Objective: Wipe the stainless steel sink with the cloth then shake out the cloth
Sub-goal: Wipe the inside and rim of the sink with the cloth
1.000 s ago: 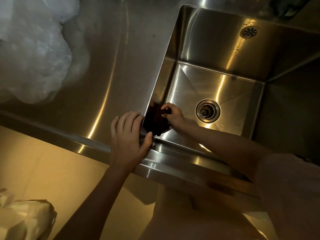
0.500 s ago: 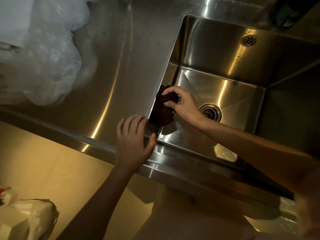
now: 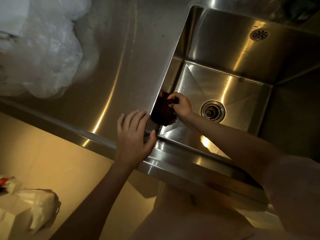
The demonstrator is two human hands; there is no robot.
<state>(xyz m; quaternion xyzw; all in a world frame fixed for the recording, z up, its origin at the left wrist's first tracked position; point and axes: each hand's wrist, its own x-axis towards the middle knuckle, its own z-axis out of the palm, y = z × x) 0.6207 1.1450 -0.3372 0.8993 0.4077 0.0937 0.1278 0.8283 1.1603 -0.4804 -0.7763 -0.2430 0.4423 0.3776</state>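
One cloth [image 3: 162,111] pinched by right hand [image 3: 181,106] in one sink [image 3: 225,54]; left hand [image 3: 133,139] fingers spread

A steel counter [image 3: 110,70] is lit by warm, dim light, with a yellowish floor [image 3: 52,161] seen below it.

- The single head view looks steeply down from close above the steel counter's [image 3: 121,58] front edge.
- It faces the sink's [image 3: 216,54] near-left corner.
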